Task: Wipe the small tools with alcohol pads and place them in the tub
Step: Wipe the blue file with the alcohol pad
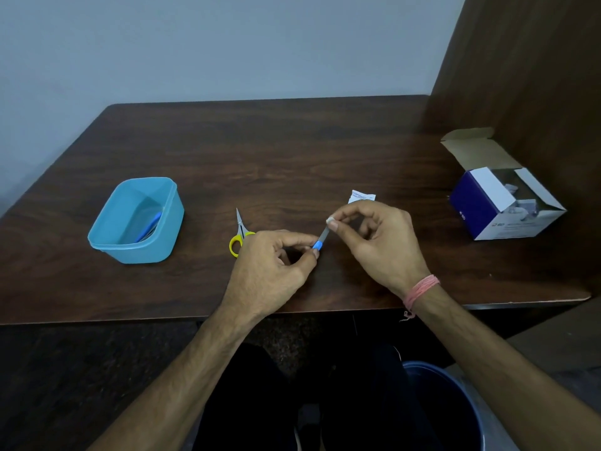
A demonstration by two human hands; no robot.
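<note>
My left hand (273,265) pinches the blue handle of a small grey-bladed tool (320,239) just above the table. My right hand (374,236) pinches a white alcohol pad (330,220) around the tool's upper tip. Small yellow-handled scissors (239,237) lie on the table left of my left hand, partly hidden by it. The light blue tub (107,245) stands at the left with a blue-handled tool (150,226) inside. A torn white pad wrapper (361,195) lies behind my right hand.
An opened box of alcohol pads (500,200) stands at the right, beside a dark wooden side panel (520,76). The brown table's front edge (162,317) runs under my forearms. A blue bin (435,402) sits on the floor below right.
</note>
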